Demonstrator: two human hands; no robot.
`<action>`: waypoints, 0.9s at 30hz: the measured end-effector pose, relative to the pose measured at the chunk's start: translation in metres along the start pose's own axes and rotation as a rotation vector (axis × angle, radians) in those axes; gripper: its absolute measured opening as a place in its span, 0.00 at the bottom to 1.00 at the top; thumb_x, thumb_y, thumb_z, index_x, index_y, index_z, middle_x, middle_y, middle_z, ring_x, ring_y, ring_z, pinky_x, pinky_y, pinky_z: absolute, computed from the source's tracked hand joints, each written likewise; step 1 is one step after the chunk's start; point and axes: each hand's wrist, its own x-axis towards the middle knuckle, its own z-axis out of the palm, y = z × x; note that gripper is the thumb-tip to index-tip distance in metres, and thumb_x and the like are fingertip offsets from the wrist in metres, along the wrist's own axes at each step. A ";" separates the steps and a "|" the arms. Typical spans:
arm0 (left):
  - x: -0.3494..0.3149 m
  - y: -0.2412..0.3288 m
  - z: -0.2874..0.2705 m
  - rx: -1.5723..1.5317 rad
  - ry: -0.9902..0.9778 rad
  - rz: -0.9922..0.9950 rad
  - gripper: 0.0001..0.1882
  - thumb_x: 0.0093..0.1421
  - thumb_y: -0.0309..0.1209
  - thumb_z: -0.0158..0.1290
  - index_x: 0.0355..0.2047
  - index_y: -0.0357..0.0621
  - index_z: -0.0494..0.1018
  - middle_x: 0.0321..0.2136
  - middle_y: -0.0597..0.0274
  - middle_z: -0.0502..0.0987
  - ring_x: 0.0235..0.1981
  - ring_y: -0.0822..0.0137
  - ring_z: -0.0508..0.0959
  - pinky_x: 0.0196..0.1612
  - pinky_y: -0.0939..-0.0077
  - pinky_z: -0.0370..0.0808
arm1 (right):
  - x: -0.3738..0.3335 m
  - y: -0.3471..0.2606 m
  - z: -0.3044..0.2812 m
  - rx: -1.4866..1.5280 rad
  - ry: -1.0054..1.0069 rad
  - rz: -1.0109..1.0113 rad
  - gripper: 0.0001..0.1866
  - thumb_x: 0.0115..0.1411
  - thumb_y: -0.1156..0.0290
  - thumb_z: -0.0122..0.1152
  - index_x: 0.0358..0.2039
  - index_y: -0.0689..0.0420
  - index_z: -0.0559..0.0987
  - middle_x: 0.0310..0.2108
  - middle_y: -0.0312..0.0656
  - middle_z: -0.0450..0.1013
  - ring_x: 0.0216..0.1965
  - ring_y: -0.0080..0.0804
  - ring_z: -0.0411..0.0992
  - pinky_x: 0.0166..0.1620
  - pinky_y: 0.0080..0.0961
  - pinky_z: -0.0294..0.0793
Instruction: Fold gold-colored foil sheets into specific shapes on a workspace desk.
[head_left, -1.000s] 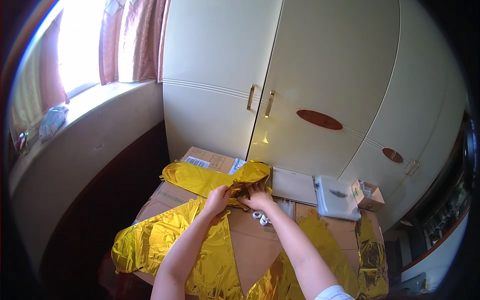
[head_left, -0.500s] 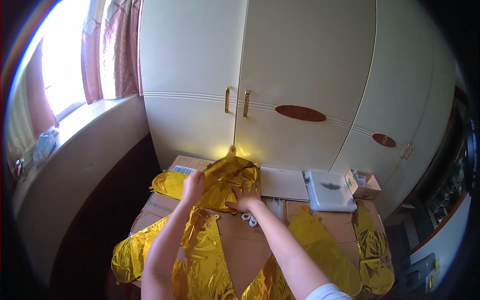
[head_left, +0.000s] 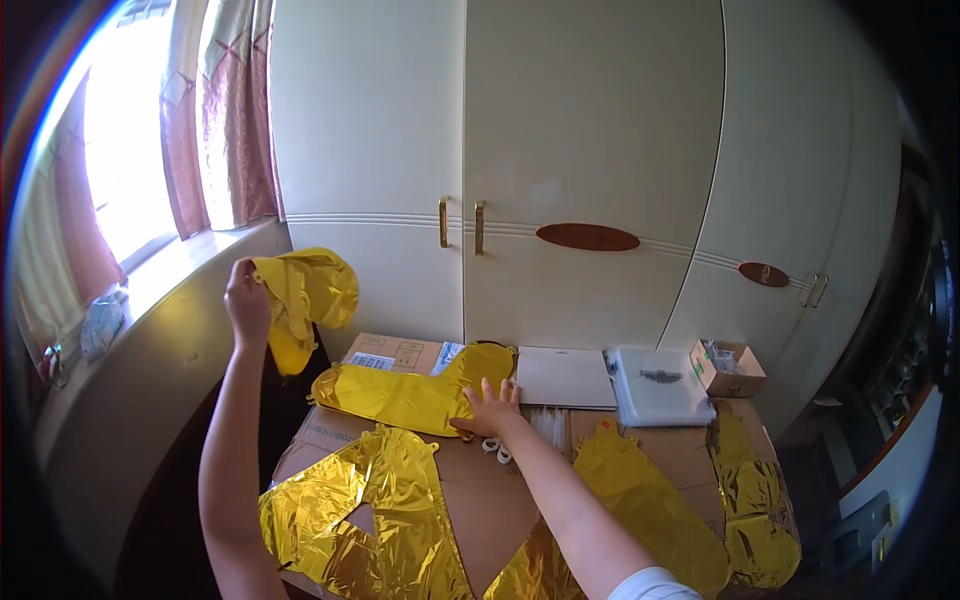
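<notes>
Raised at the left, beside the table, my left hand pinches one edge of a flat gold foil balloon, which hangs folded over. My right hand has its fingers spread and rests at the right end of another flat gold foil balloon, a bent shape lying along the back of the table. Nearer to me at the left lies a gold foil balloon with a small triangular hole. A broad gold foil balloon is to the right of my right forearm. Two small white rolls sit just below my right hand.
Brown cardboard covers the table. Behind are a white flat panel, a clear plastic pack and a small open box. Another gold foil piece lies along the right edge. A cream wardrobe stands at the back.
My left hand has lifted the upper foil balloon off the one at the back and carried it left and up. My right hand stays nearly in place, on the balloon beneath.
</notes>
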 end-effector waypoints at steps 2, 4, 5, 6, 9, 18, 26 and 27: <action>0.010 0.032 -0.017 -0.015 -0.025 0.002 0.09 0.65 0.24 0.43 0.41 0.36 0.72 0.29 0.54 0.79 0.29 0.62 0.79 0.36 0.72 0.73 | 0.001 0.001 0.000 0.009 -0.001 0.001 0.51 0.50 0.23 0.41 0.69 0.36 0.48 0.71 0.46 0.36 0.69 0.63 0.29 0.67 0.56 0.26; 0.019 0.044 -0.024 -0.087 -0.063 -0.007 0.11 0.68 0.28 0.42 0.41 0.36 0.72 0.27 0.54 0.78 0.27 0.65 0.77 0.35 0.72 0.72 | 0.002 0.006 -0.001 0.011 0.017 0.003 0.51 0.50 0.23 0.42 0.69 0.36 0.49 0.71 0.46 0.37 0.69 0.63 0.31 0.67 0.57 0.26; 0.019 0.051 -0.028 -0.057 -0.086 0.002 0.11 0.68 0.28 0.42 0.41 0.36 0.72 0.26 0.54 0.78 0.27 0.66 0.77 0.35 0.72 0.72 | 0.002 0.009 -0.001 0.013 0.025 0.001 0.51 0.50 0.24 0.43 0.69 0.36 0.49 0.71 0.47 0.37 0.69 0.64 0.32 0.67 0.57 0.26; 0.019 0.069 -0.033 -0.033 -0.107 0.015 0.11 0.68 0.29 0.42 0.41 0.36 0.72 0.26 0.54 0.77 0.27 0.67 0.77 0.34 0.72 0.72 | -0.003 0.012 -0.006 0.026 0.061 0.003 0.51 0.50 0.25 0.46 0.68 0.38 0.50 0.70 0.48 0.41 0.69 0.63 0.36 0.68 0.56 0.29; 0.006 0.097 -0.050 0.014 -0.174 0.044 0.09 0.64 0.24 0.43 0.41 0.36 0.72 0.28 0.55 0.77 0.30 0.70 0.77 0.37 0.74 0.72 | -0.006 0.016 -0.004 0.095 0.149 0.002 0.51 0.50 0.27 0.50 0.68 0.40 0.51 0.68 0.53 0.45 0.68 0.64 0.40 0.68 0.54 0.36; -0.030 0.097 -0.074 -0.203 -0.329 -0.094 0.09 0.61 0.18 0.43 0.40 0.34 0.71 0.31 0.59 0.78 0.33 0.73 0.76 0.40 0.78 0.72 | -0.021 0.009 -0.012 -0.018 0.017 -0.084 0.49 0.50 0.26 0.48 0.67 0.40 0.55 0.67 0.53 0.50 0.67 0.59 0.46 0.68 0.51 0.39; -0.063 0.075 -0.056 -0.122 -0.380 -0.022 0.07 0.62 0.18 0.44 0.35 0.34 0.72 0.27 0.58 0.77 0.29 0.71 0.76 0.36 0.77 0.73 | 0.009 0.041 -0.008 0.053 0.114 -0.124 0.42 0.53 0.31 0.50 0.63 0.43 0.62 0.65 0.47 0.55 0.67 0.48 0.50 0.67 0.52 0.41; -0.069 0.073 -0.060 -0.125 -0.400 -0.048 0.07 0.62 0.18 0.44 0.35 0.34 0.72 0.27 0.58 0.77 0.29 0.71 0.76 0.35 0.77 0.73 | 0.014 0.037 -0.016 0.088 0.078 -0.132 0.40 0.54 0.33 0.52 0.61 0.44 0.65 0.64 0.46 0.58 0.66 0.46 0.52 0.66 0.52 0.45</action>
